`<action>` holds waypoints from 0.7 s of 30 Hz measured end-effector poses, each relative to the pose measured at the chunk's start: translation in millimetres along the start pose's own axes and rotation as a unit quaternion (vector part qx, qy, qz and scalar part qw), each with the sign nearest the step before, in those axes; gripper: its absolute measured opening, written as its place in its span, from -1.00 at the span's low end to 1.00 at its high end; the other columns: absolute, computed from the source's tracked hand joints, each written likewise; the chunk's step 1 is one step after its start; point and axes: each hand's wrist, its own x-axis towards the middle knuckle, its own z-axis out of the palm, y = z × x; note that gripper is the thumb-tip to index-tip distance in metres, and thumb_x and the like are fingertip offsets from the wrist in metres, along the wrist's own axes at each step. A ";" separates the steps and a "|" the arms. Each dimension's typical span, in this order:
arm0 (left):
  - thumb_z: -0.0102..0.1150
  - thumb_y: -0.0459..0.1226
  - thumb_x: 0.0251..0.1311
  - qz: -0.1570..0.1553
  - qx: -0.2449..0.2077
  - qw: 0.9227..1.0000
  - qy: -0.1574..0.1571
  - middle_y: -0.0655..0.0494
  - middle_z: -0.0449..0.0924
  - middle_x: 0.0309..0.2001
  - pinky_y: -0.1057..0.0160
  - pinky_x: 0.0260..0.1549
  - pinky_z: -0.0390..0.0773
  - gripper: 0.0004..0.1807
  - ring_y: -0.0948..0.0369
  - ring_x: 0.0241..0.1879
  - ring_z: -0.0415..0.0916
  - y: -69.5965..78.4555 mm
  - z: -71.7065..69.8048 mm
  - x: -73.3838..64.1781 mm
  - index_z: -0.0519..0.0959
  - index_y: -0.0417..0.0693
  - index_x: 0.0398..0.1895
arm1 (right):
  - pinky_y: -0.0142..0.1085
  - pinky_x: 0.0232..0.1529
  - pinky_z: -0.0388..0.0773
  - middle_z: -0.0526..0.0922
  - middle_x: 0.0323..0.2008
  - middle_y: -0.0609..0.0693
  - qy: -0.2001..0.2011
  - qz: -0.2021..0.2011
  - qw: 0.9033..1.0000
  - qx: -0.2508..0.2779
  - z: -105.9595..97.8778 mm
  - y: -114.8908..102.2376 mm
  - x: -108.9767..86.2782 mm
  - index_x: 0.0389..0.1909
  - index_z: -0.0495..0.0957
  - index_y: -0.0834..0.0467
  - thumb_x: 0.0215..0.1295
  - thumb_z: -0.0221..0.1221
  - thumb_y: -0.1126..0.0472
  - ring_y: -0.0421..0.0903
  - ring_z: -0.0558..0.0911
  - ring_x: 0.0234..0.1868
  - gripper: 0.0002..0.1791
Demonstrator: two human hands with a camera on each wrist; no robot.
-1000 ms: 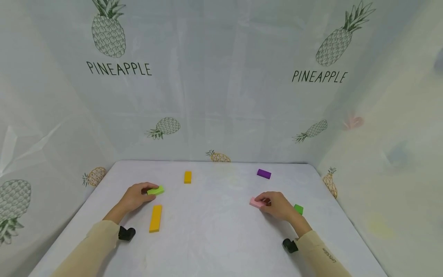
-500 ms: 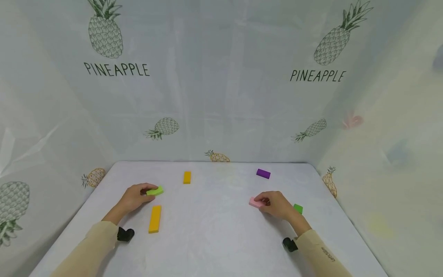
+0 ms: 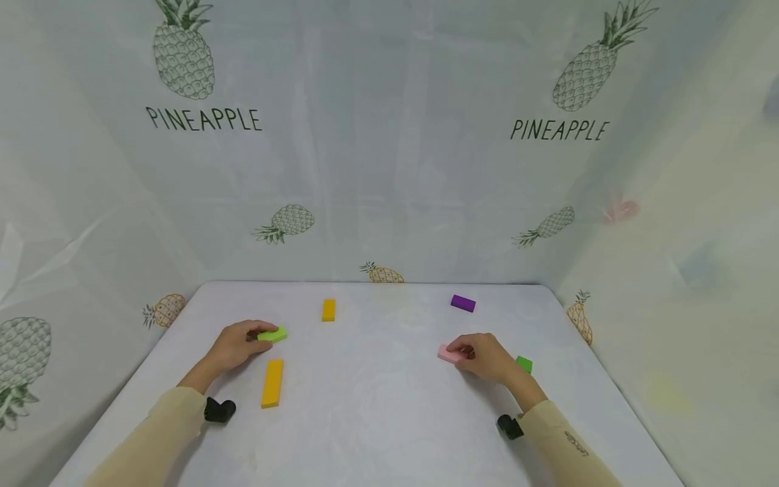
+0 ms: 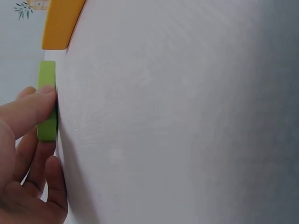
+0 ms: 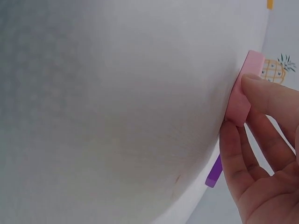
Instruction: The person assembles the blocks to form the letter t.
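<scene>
On the left of the white table, my left hand (image 3: 237, 345) pinches a light green block (image 3: 275, 334) between thumb and fingers. The left wrist view shows that same light green block (image 4: 46, 126) down at the tabletop, with the thumb across its side. Over on the right, my right hand (image 3: 485, 357) pinches a pink block (image 3: 449, 354), which lies at the table surface. In the right wrist view the thumb presses one side of the pink block (image 5: 239, 102), and the fingers are partly hidden behind it.
A long yellow block (image 3: 272, 383) lies nearer than the left hand, a shorter yellow block (image 3: 328, 310) farther back. A purple block (image 3: 463, 303) lies beyond the right hand. Behind the right wrist, a green block (image 3: 524, 364) is partly covered. Pineapple-print cloth (image 3: 389, 169) hangs around the table (image 3: 377, 406).
</scene>
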 end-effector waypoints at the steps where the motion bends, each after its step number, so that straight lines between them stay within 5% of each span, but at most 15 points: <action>1: 0.43 -0.25 0.36 0.004 0.000 1.000 -0.001 -0.09 0.67 0.21 -0.14 0.17 0.61 -0.62 -0.06 0.12 0.58 0.1 -0.2 0.6 0.71 0.02 0.22 | -0.21 -0.04 0.63 0.75 -0.07 -0.13 0.000 0.000 1.000 -0.003 -0.2 -0.1 -0.1 0.01 0.78 -0.02 0.30 0.42 0.37 -0.14 0.56 -0.17 -0.67; 21: 0.45 -0.31 0.33 0.059 -0.030 0.998 -0.013 0.06 0.70 0.21 -0.05 0.13 0.63 -0.64 0.01 0.13 0.56 33.1 1.3 7.1 0.74 0.11 0.17 | -0.19 -0.01 0.63 0.73 -0.12 -0.14 -0.007 0.003 1.000 -0.024 -2.1 -4.1 0.5 -0.01 0.78 -0.04 0.31 0.45 0.31 -0.14 0.56 -0.16 -0.72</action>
